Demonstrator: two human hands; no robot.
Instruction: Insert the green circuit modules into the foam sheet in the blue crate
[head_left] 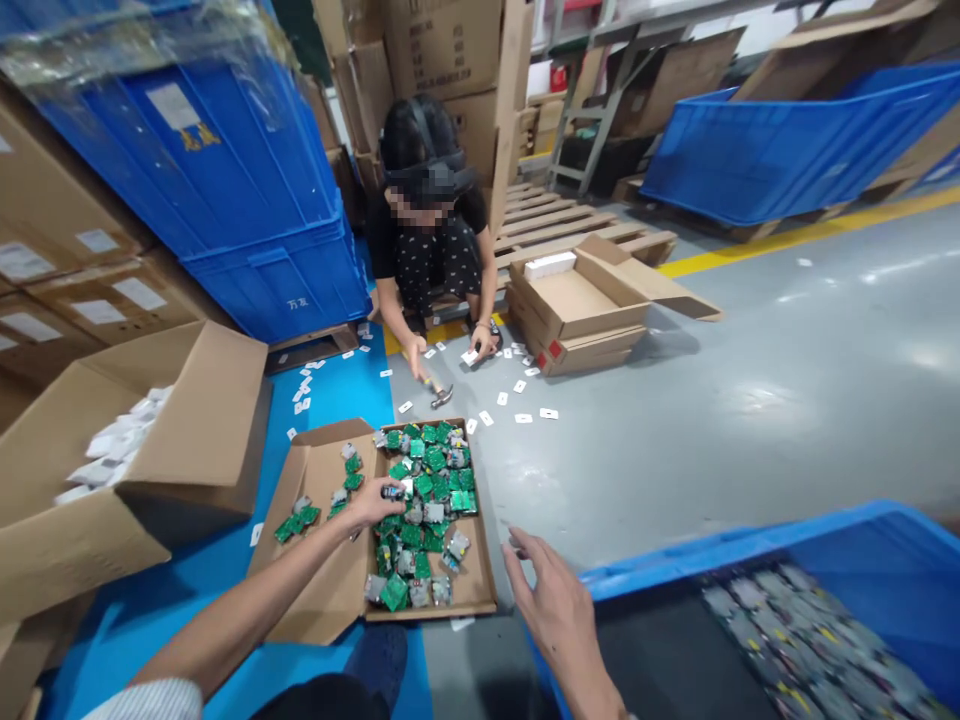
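My left hand is closed around a small circuit board module, dark and whitish on the side that shows. It is over the left part of a shallow cardboard box that holds many green and grey circuit board modules. A few more modules lie on the box's opened lid. My right hand is open, thumb and fingers apart, with nothing in it. It hovers between the box and a blue bin at the lower right.
Rows of grey modules lie inside the blue bin. Across from me a person squats with a hammer and a white piece; white pieces litter the floor. A large carton stands left, stacked cartons at centre right.
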